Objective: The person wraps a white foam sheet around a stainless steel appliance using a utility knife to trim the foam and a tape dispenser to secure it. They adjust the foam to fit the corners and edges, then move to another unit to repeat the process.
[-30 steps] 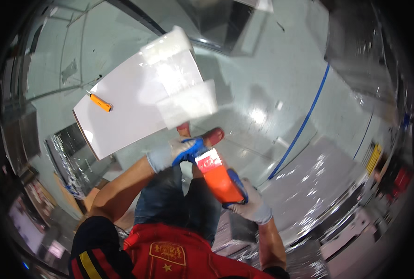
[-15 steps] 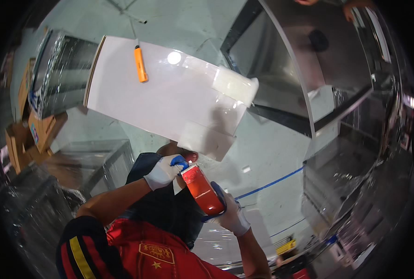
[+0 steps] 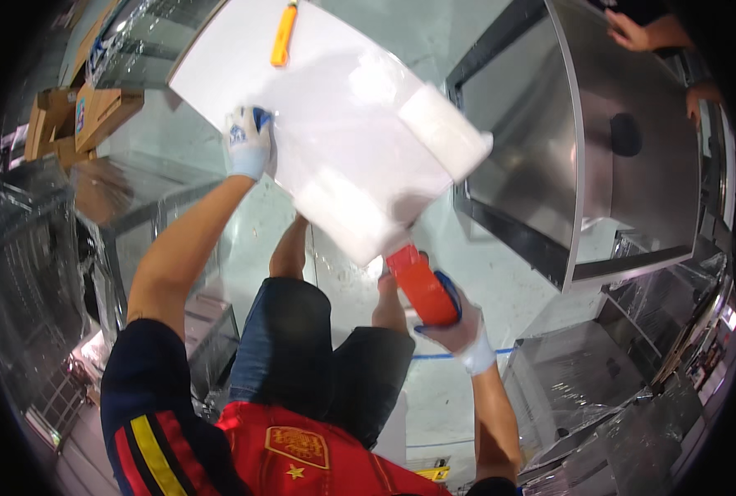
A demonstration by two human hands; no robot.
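Observation:
My right hand (image 3: 463,326), in a white and blue work glove, is wrapped round a red tape dispenser (image 3: 422,285). The dispenser's front end is by a white foam sheet (image 3: 347,213) that covers the near corner of a large white flat panel (image 3: 335,116). Another foam sheet (image 3: 442,131) covers the panel's right corner. My gloved left hand (image 3: 248,140) is at the panel's near-left edge, its fingers curled over it. An orange utility knife (image 3: 284,37) lies on the panel's far part.
To the right stands a large metal cabinet (image 3: 633,190) with a dark frame. Another person's hand (image 3: 628,31) is above it. Film-wrapped metal units (image 3: 128,194) stand at left, near opened cardboard boxes (image 3: 103,120). More wrapped units (image 3: 575,372) are at lower right.
My hands were together at the dispenser's front end. My left hand has let go and reached forward to the panel's edge. My right hand has brought the dispenser to the near foam sheet.

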